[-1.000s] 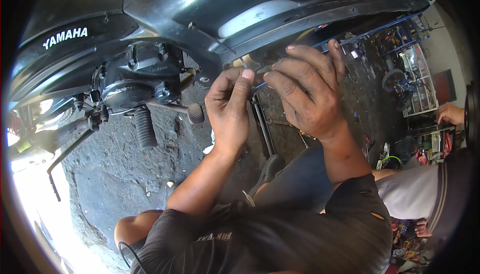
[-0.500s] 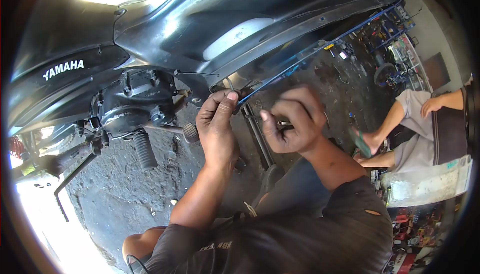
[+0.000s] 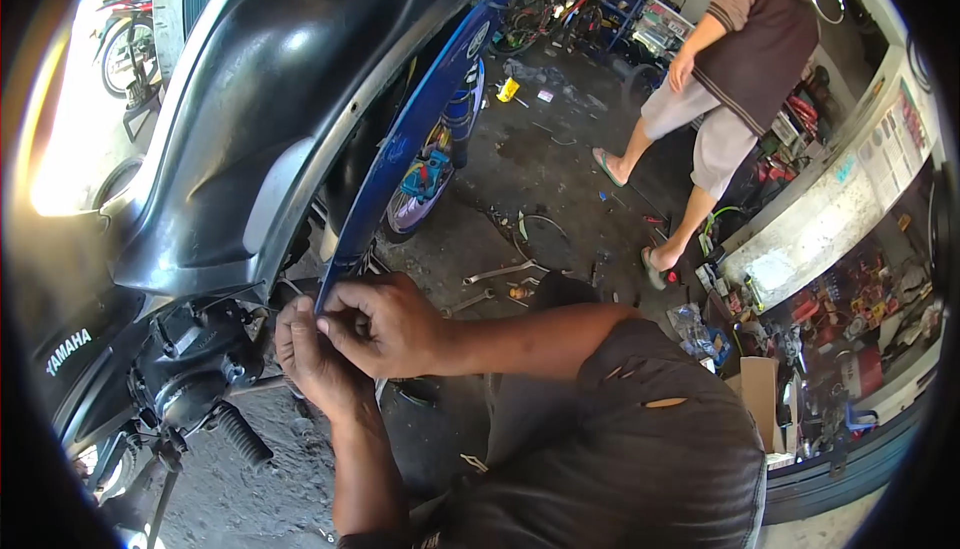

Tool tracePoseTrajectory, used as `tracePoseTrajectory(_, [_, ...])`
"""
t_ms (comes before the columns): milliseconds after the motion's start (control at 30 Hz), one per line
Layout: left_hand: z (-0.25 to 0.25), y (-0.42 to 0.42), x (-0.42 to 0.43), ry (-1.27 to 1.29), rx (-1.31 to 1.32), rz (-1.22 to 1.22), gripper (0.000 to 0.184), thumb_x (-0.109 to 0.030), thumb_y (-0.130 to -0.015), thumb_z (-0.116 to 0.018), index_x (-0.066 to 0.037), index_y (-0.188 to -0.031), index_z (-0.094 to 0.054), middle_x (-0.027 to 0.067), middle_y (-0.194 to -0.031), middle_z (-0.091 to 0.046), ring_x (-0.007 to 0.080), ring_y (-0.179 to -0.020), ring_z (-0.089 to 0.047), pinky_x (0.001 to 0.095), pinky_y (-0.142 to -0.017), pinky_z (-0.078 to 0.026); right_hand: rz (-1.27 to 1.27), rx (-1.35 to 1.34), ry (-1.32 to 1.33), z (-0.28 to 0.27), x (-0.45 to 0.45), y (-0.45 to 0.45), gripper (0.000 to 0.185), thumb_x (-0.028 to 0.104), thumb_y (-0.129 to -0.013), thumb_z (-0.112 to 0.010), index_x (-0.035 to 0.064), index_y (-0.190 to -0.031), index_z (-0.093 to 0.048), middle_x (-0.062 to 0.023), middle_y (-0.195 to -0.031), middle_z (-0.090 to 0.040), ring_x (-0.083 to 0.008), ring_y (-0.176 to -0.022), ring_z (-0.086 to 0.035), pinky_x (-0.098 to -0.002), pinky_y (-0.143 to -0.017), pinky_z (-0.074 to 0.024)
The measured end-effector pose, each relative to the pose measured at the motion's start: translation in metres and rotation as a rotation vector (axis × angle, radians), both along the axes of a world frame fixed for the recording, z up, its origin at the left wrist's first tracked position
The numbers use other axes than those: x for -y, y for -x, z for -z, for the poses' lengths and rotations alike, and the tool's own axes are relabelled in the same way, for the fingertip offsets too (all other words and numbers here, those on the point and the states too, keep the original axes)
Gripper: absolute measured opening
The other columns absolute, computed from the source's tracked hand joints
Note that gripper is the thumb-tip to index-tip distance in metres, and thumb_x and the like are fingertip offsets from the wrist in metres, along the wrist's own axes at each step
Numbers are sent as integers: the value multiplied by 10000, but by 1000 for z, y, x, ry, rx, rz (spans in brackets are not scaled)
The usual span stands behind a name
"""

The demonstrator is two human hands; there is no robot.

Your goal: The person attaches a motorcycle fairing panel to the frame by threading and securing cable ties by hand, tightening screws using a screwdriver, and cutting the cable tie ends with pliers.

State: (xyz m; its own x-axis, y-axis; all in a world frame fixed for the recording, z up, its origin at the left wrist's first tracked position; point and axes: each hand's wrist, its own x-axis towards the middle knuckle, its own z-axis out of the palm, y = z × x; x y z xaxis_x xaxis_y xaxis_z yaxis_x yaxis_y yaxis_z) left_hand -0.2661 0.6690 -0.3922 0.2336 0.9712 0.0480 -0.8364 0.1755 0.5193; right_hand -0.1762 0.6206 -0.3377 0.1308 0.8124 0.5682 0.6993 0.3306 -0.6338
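My left hand [image 3: 318, 361] is closed in a pinch at the lower tip of a blue body panel [image 3: 400, 144]. Right beside it, my right hand [image 3: 390, 327] has its fingers curled at the same tip. Whatever lies between the fingers of either hand is hidden or too small to name. The blue panel runs along the edge of the motorbike's black fairing [image 3: 290, 59]. Below and left of my hands is the engine cover [image 3: 185, 384], with a rubber footpeg [image 3: 243, 436] beneath it.
Wrenches [image 3: 500, 272] and small parts lie on the dark floor. Another person [image 3: 740, 59] in sandals stands at the upper right. Near a counter [image 3: 800, 259] there is an open cardboard box [image 3: 762, 399]. A wheel [image 3: 410, 199] shows behind the blue panel.
My right hand, apart and blurred before, has come in beside my left hand at the panel's tip. The view has swung right and up; the other person, partly visible before, now shows standing.
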Motion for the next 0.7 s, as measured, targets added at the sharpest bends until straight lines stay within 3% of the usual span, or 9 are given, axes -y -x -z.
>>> tracePoseTrajectory(233, [14,-2,-1,-55,-65,-53,148,-90,-1015,-555,9,-938,-635,61,-860,-640,118,-730,-577,268,-682,-500,32,-53,-54,8,-10,0,135,119,-849,-698,37,-787,-610,-97,-665,-612,-227,-567,-630,-345,-528,-478])
tracePoseTrajectory(300, [12,-7,5,-213,-195,-256,169,-104,-1019,-557,30,-955,-638,79,-913,-643,130,-760,-579,266,-700,-487,36,-45,-97,9,-14,1,162,129,-840,-703,39,-756,-599,-97,-648,-596,-230,-558,-619,-349,-524,-468])
tracePoseTrajectory(367, [24,-9,5,-232,-269,-295,175,-102,-1020,-554,40,-964,-639,87,-933,-644,138,-783,-585,277,-720,-491,35,-37,-133,9,-15,0,189,140,-830,-708,41,-724,-587,-97,-631,-580,-233,-548,-608,-352,-520,-459])
tracePoseTrajectory(500, [39,-6,-3,-401,-629,-570,72,-27,-939,-647,43,-924,-655,127,-929,-672,236,-840,-617,349,-792,-499,-72,7,-144,11,-18,-7,197,111,-804,-696,43,-682,-557,-49,-571,-495,-137,-497,-485,-323,-491,-399])
tracePoseTrajectory(533, [26,-3,-4,-479,-689,-680,44,-12,-903,-688,23,-891,-664,124,-916,-671,236,-830,-598,335,-775,-481,-77,-20,-84,7,-16,-6,203,138,-825,-694,45,-690,-575,-76,-607,-531,-192,-528,-536,-336,-511,-421])
tracePoseTrajectory(567, [31,-1,-8,-486,-706,-728,96,-19,-862,-745,14,-878,-656,109,-893,-672,222,-841,-565,323,-768,-459,-79,-41,-22,3,-14,-5,214,165,-847,-692,46,-699,-593,-103,-643,-567,-248,-559,-586,-350,-530,-443])
tracePoseTrajectory(667, [38,-3,-17,-509,-642,-887,374,-116,-790,-852,7,-1040,-603,134,-1027,-620,228,-925,-522,360,-827,-452,-141,0,4,3,-13,-9,189,158,-857,-683,45,-729,-601,-96,-638,-564,-238,-550,-581,-344,-534,-446])
tracePoseTrajectory(700, [39,-5,-21,-496,-656,-907,374,-116,-790,-852,7,-1040,-603,134,-1027,-620,228,-925,-522,360,-827,-452,-118,18,28,4,-13,-10,184,158,-865,-681,43,-744,-603,-90,-641,-574,-229,-549,-580,-339,-533,-447])
